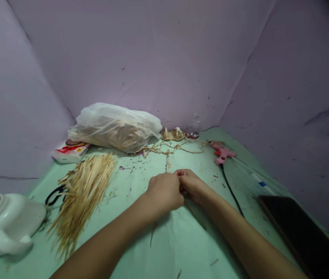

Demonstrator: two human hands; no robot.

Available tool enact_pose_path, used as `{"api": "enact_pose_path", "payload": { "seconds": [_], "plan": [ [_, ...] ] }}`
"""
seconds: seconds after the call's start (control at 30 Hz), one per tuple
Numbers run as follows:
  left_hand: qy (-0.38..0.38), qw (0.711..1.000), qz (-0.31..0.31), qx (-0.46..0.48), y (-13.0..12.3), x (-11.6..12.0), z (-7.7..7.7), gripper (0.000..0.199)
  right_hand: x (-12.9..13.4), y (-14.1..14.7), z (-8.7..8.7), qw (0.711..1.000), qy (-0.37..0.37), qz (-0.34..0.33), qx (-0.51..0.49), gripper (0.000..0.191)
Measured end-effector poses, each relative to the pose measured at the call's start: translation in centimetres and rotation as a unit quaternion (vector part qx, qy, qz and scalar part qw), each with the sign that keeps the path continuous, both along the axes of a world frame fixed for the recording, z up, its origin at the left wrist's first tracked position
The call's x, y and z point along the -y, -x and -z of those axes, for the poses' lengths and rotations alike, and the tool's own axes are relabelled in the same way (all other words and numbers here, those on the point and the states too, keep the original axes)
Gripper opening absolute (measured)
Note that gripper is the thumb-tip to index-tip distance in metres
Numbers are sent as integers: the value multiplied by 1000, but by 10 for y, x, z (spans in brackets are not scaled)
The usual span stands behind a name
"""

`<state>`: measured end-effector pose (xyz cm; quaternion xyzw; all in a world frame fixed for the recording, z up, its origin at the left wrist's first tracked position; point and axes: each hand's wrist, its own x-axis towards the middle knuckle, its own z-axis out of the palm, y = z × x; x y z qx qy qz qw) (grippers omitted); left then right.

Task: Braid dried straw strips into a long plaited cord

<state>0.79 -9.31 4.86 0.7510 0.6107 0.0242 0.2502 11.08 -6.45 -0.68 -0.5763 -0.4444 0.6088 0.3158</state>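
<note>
At the middle of the green surface, my left hand is closed, its back toward the camera, at the near end of a braided cord. Touching it on the right, my right hand has its fingers pinched together. Whatever lies between the fingertips is too small and hidden to name. Beyond the hands, the cord runs away to a tangle of thin twisted twine. A bundle of dry straw-coloured fibre strips lies left of my left hand.
Around the surface are a white ceramic pot, black-handled scissors, a plastic bag, a red and white packet, a woven piece, a clear container, a pink glue gun with its cord and a dark flat device.
</note>
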Motion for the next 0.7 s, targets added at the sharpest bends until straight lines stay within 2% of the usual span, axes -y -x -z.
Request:
{"api": "enact_pose_path", "payload": {
  "seconds": [0.07, 0.13, 0.2, 0.33, 0.4, 0.43, 0.5, 0.6, 0.7],
  "plan": [
    [-12, 1000, -26, -3, 11, -13, -1, 13, -1, -1, 0, 1000, -8, -14, -5, 8],
    [-20, 995, -76, 55, 21, -26, 2, 16, -2, -2, 0, 1000, -9, -28, -10, 9],
    [66, 977, -125, 159, 26, -36, 9, 14, -2, -3, 0, 999, -15, -40, -17, 11],
    [279, 886, -168, 329, 22, -42, 23, 13, -2, -4, -1, 997, -27, -59, -33, 10],
    [332, 854, -169, 363, 20, -42, 26, 16, -3, -5, -1, 997, -31, -66, -29, 8],
    [338, 850, -168, 368, 20, -41, 27, 16, -3, -6, -1, 997, -35, -69, -23, 7],
    [315, 864, -157, 359, 21, -42, 28, 14, -4, -8, -1, 996, -49, -79, -8, 5],
    [241, 906, -134, 320, 23, -42, 32, 14, -5, -11, 1, 991, -76, -109, 28, 4],
    [191, 936, -123, 267, 22, -43, 39, 14, -5, -14, 2, 970, -147, -146, 126, 2]
  ]
}}
